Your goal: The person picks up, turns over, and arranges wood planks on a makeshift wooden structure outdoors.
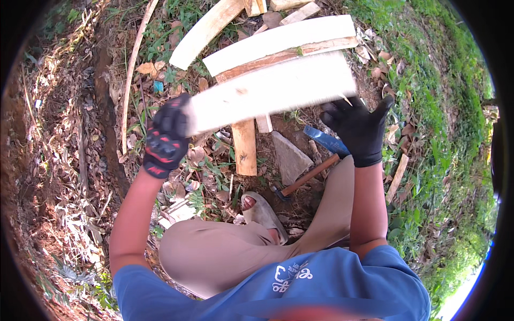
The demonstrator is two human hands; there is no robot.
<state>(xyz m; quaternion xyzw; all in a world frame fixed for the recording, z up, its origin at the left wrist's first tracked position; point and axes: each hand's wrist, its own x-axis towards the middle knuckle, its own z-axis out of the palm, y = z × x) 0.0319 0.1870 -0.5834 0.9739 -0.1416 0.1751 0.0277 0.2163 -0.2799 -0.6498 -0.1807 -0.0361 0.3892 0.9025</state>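
Pale, blurred split-wood plank (273, 91) hangs above leaf-strewn ground (80, 176), its left end gripped by the black-and-red-gloved left hand (167, 138); the black-gloved right hand (357, 130) is spread open just below its right end.

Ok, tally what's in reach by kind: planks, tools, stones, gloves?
Planks: 5, one held, two stacked behind, one at upper left, one short upright piece
Hammers: 1
Blue tools: 1
Flat stones: 1
Gloves: 2, left, right
Total: 10
Offcuts at the top edge not counted.
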